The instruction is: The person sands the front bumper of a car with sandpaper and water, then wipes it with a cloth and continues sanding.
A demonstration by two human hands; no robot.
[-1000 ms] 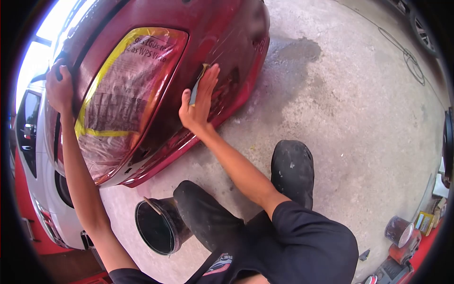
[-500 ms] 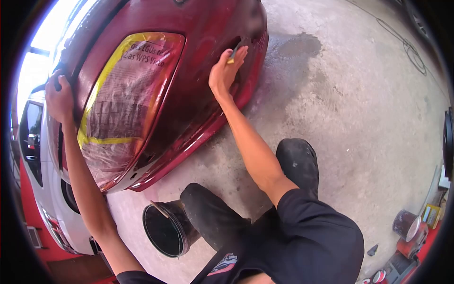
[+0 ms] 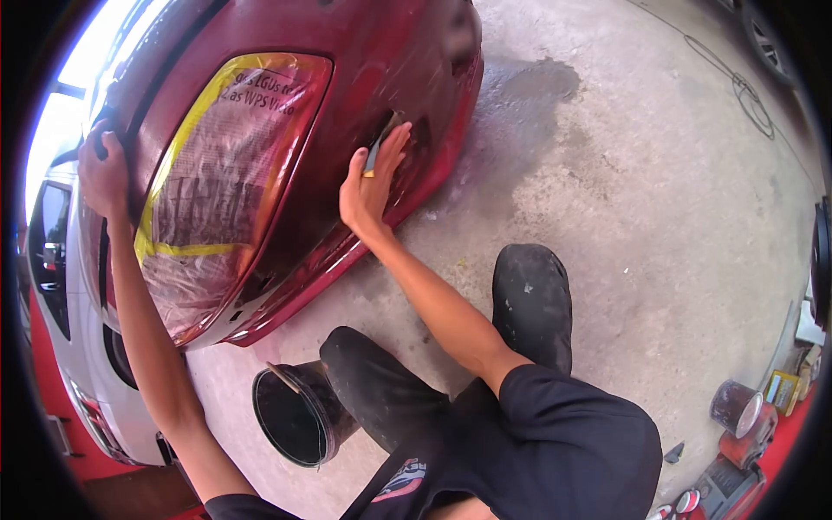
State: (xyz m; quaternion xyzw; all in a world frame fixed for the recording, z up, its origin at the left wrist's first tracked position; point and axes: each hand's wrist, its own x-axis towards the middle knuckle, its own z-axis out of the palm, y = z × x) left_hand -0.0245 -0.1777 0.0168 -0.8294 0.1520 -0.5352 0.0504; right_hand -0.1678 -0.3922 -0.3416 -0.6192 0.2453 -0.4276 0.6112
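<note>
Against the dark red car bumper [image 3: 364, 87] my right hand [image 3: 374, 186] lies with fingers stretched, pressing a grey and yellow sanding pad [image 3: 372, 161] to the surface. The pad is mostly covered by the palm and fingers. To the left, a headlight area masked with printed paper [image 3: 217, 147] is edged in yellow tape [image 3: 178, 143]. My left hand [image 3: 104, 173] rests on the car body beyond the masked part, thumb apart from the bent fingers. Its fingertips are hard to make out, and no tool shows in it.
A black bucket [image 3: 295, 420] with a stick across its rim stands by my left knee. Behind my left arm is a white car [image 3: 87, 347]. Paint cans [image 3: 737, 407] and boxes sit at the right, and a cable [image 3: 750, 104] lies on the wet-patched concrete floor [image 3: 607, 199].
My right hand has slid down and to the left along the bumper with the pad. My left hand stays on the car body. The view has shifted slightly.
</note>
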